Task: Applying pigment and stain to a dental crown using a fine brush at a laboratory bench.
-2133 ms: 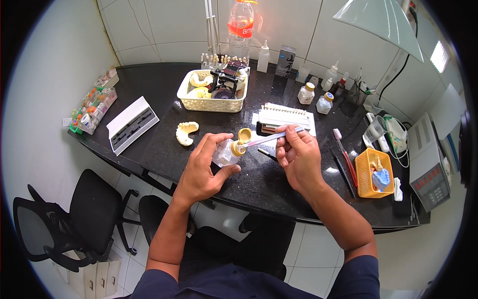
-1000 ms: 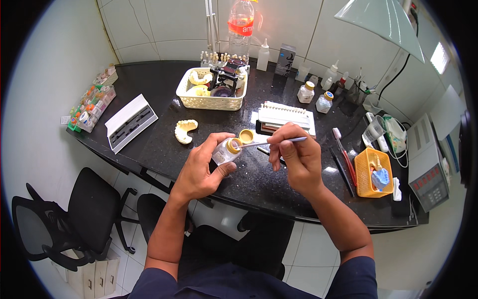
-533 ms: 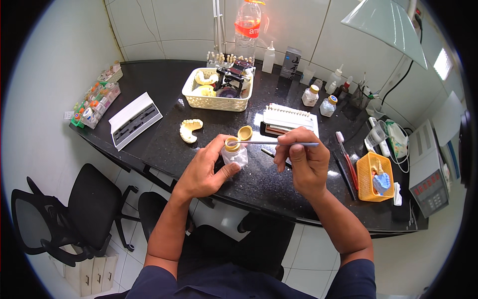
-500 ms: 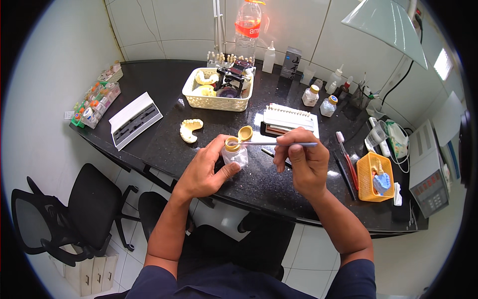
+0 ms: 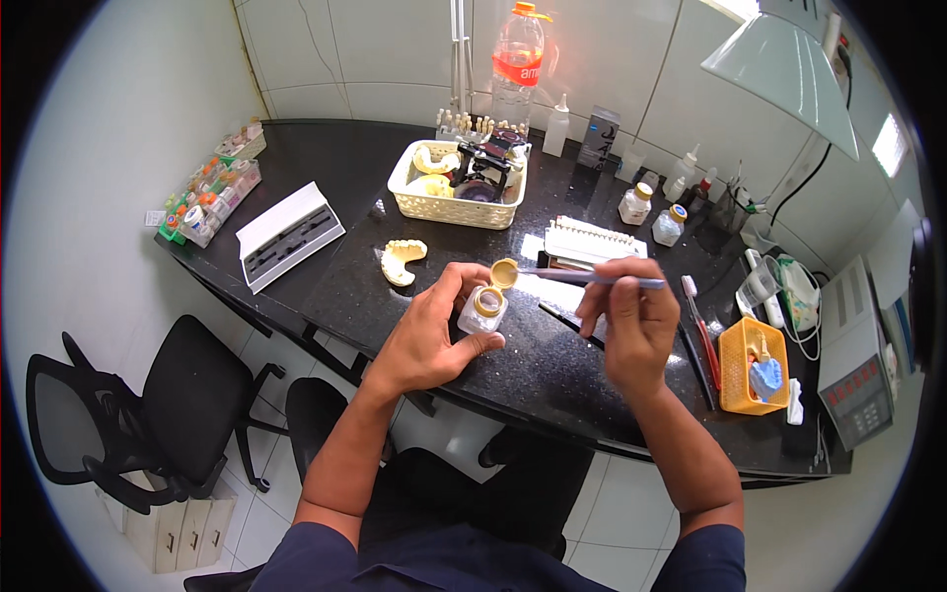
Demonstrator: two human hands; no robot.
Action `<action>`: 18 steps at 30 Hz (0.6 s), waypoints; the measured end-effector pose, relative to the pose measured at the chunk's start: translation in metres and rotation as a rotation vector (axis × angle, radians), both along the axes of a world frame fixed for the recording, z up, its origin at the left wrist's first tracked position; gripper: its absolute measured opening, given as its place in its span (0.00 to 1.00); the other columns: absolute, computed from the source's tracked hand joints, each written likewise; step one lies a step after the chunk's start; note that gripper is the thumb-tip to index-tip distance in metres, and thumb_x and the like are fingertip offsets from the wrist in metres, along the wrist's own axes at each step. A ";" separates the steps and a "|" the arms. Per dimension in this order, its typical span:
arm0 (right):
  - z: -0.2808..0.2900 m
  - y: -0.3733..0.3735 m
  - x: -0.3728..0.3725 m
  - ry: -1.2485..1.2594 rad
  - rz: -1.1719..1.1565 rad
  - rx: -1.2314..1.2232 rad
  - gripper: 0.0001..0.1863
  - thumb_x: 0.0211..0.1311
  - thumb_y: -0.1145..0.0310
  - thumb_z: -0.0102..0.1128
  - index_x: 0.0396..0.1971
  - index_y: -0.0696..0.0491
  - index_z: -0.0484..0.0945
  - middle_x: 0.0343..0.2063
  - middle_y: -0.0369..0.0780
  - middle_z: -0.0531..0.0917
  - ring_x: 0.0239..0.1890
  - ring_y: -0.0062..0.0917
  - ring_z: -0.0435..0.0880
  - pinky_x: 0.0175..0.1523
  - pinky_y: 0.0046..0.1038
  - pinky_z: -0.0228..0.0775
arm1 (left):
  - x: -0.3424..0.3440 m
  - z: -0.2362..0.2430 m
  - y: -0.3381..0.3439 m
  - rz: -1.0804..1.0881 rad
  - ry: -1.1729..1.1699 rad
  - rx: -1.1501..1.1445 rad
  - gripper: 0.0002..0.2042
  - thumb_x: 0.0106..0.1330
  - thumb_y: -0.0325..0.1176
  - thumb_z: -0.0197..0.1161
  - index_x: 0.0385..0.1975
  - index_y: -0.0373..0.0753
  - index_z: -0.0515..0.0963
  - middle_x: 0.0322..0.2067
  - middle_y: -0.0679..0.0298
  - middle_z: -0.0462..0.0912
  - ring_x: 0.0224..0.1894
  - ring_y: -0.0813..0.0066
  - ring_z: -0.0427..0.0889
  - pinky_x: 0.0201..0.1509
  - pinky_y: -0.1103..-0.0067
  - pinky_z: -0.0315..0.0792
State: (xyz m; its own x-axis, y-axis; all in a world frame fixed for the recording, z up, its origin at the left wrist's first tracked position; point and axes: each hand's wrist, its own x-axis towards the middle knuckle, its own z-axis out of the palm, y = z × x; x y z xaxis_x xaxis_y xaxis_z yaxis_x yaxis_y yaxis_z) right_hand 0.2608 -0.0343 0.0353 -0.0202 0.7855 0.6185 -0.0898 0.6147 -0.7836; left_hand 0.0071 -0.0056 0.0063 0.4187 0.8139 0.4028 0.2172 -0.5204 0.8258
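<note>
My left hand (image 5: 424, 340) is wrapped round a small clear jar (image 5: 479, 314) with a gold rim, holding it above the near part of the desk. Its gold flip lid (image 5: 504, 273) hangs open at the far side. Between the thumb and fingers of my right hand (image 5: 631, 326) is a slim spatula-like tool (image 5: 572, 276) with a pale lilac handle, lying nearly level. The tool's tip is at the open lid; whether it touches cannot be told. A cream dental cast (image 5: 401, 262) lies on the desk beyond my left hand. The jar's contents are hard to make out.
On the black desk (image 5: 326, 286) stand a cream basket (image 5: 454, 210) with casts and an articulator, a white case (image 5: 286, 237), a tooth shade holder (image 5: 592, 240), two jars, and an orange basket (image 5: 730, 370). A lamp (image 5: 789, 74) overhangs the back right.
The tool's tip has left the jar's mouth and come up beside the open lid. The jar's mouth now faces me more. The whole view has shifted a little.
</note>
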 end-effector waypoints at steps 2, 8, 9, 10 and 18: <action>-0.003 0.006 0.006 0.047 -0.095 0.026 0.16 0.90 0.63 0.48 0.48 0.60 0.80 0.38 0.40 0.83 0.33 0.18 0.82 0.39 0.23 0.77 | -0.001 0.001 0.001 0.031 0.011 0.063 0.40 0.61 0.36 0.84 0.70 0.37 0.68 0.44 0.57 0.86 0.49 0.67 0.88 0.57 0.71 0.79; -0.001 0.017 0.008 -0.374 -0.345 0.302 0.10 0.84 0.74 0.51 0.42 0.60 0.80 0.42 0.44 0.81 0.44 0.26 0.85 0.50 0.28 0.77 | -0.006 0.000 0.000 0.076 0.083 -0.024 0.42 0.57 0.37 0.86 0.71 0.40 0.68 0.35 0.61 0.82 0.33 0.70 0.83 0.39 0.72 0.77; -0.001 0.016 0.005 -0.367 -0.322 0.312 0.10 0.84 0.74 0.51 0.42 0.60 0.80 0.42 0.44 0.81 0.44 0.26 0.85 0.50 0.28 0.77 | -0.007 -0.001 -0.001 0.102 0.084 -0.019 0.42 0.57 0.37 0.86 0.71 0.40 0.68 0.35 0.61 0.82 0.33 0.70 0.83 0.39 0.72 0.77; -0.001 0.014 0.001 -0.362 -0.317 0.304 0.08 0.79 0.79 0.51 0.41 0.61 0.80 0.42 0.45 0.81 0.45 0.29 0.86 0.52 0.29 0.78 | -0.006 0.001 -0.001 0.097 0.095 0.036 0.43 0.56 0.37 0.86 0.71 0.42 0.68 0.34 0.61 0.81 0.31 0.70 0.81 0.37 0.72 0.76; 0.004 0.001 0.001 -0.596 -0.285 0.388 0.09 0.67 0.87 0.55 0.40 0.60 0.81 0.37 0.44 0.81 0.38 0.34 0.83 0.45 0.32 0.75 | 0.002 -0.004 -0.008 0.077 -0.008 0.068 0.34 0.68 0.48 0.79 0.68 0.47 0.68 0.35 0.60 0.78 0.34 0.64 0.82 0.42 0.68 0.76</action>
